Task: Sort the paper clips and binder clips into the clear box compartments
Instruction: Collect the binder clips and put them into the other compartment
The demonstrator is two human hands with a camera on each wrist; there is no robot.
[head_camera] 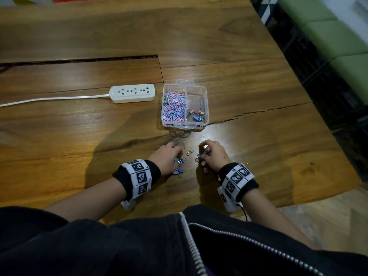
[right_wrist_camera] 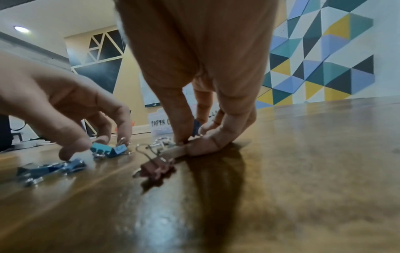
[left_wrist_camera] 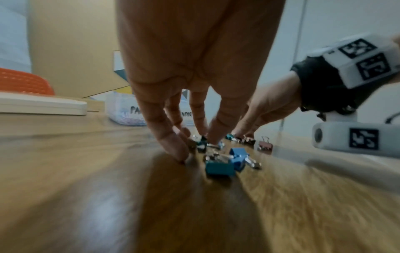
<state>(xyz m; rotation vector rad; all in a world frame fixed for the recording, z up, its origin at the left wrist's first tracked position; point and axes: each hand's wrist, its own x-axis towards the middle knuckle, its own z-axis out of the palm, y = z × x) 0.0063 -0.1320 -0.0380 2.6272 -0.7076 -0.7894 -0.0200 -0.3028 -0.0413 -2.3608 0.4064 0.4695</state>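
The clear box (head_camera: pixel 205 90) stands on the wooden table; its left compartment is full of paper clips (head_camera: pixel 174 105), its right one holds several binder clips (head_camera: pixel 196 114). Closer to me, loose binder clips lie between my hands: a blue one (head_camera: pixel 180 172), a pale one (head_camera: pixel 190 152), a pink one (right_wrist_camera: pixel 158 167). My left hand (head_camera: pixel 167 154) curls its fingertips round a teal binder clip (right_wrist_camera: pixel 101 148) on the table. My right hand (head_camera: pixel 211 152) pinches a blue binder clip (right_wrist_camera: pixel 197 126) between thumb and fingers, low over the wood.
A white power strip (head_camera: pixel 133 93) with its cable running left lies left of the box. A long slot (head_camera: pixel 79 60) cuts the tabletop behind it. The table's edge (head_camera: pixel 310 108) runs diagonally at the right, with dark crates beyond.
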